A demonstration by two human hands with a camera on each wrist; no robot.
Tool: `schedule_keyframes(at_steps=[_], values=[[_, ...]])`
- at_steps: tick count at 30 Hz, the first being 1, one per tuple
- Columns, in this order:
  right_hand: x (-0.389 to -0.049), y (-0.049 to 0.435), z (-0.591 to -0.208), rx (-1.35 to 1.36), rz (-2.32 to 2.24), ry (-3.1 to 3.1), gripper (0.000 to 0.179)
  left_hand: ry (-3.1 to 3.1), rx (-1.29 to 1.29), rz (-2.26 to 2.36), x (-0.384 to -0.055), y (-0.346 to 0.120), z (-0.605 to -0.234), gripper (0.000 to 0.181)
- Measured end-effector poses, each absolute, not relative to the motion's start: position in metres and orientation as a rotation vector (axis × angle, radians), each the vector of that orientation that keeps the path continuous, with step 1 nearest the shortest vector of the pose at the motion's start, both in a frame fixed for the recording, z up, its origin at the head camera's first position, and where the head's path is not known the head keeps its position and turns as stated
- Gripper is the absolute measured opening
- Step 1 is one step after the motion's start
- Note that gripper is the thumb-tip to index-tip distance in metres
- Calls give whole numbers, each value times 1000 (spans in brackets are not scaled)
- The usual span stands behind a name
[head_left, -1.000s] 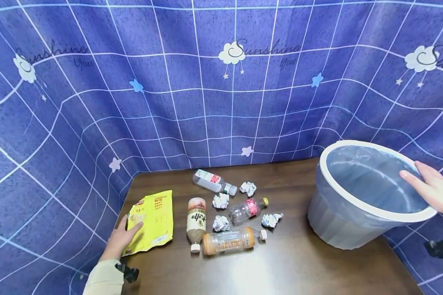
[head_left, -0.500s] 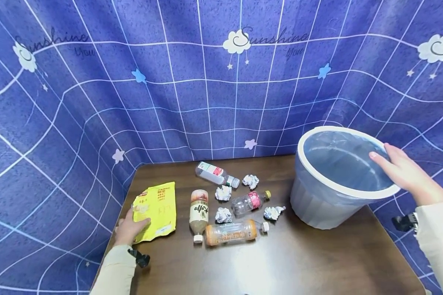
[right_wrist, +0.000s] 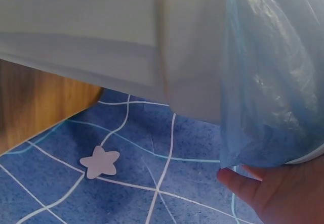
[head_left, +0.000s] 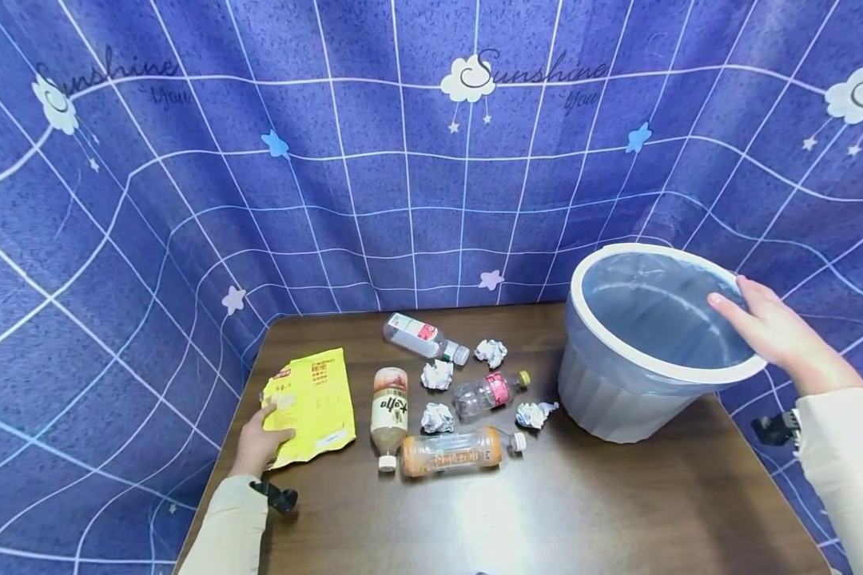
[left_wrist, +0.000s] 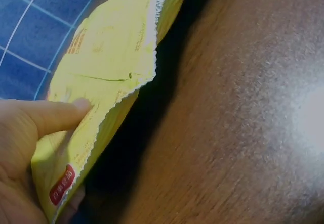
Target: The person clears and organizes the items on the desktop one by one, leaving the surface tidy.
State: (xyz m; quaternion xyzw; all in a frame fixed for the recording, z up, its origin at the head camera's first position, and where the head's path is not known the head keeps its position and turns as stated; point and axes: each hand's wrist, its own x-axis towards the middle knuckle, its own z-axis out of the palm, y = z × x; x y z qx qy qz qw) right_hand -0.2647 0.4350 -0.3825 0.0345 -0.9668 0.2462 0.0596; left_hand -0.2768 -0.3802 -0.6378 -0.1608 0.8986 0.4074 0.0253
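Observation:
In the head view my left hand [head_left: 257,439] grips the left side of a yellow plastic snack bag [head_left: 312,407], thumb on top. The left wrist view shows the bag [left_wrist: 114,57] with its serrated edge raised over the table and a red logo near the hand. At the right my right hand [head_left: 780,331] holds the rim of a grey-white trash bin [head_left: 618,407], its thumb over the inside. The bin leans, and a translucent blue liner [right_wrist: 273,92] covers its rim in the right wrist view, where most of the hand is out of frame.
Between bag and bin lie a cream-labelled bottle [head_left: 390,419], an orange-labelled bottle [head_left: 453,451], a small yellow-capped bottle [head_left: 485,394] and a clear bottle [head_left: 413,335]. Several crumpled paper balls [head_left: 437,418] lie among them. A blue grid curtain [head_left: 374,184] surrounds the brown table [head_left: 568,511].
The trash bin has moved left, closer to the bottles, with my right hand on it. The yellow bag has shifted slightly right with my left hand. The head view has shifted a little.

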Motion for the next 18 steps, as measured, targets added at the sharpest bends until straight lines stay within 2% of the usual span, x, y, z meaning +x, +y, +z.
schedule_keyframes(at_steps=[6,18], values=[[-269,433,-382,121,762,-2919,79,2785,-473,1420,-283,-380,-623,79],[-273,426,-380,84,738,-2947,79,2907,-339,1581,-296,-369,-556,72]])
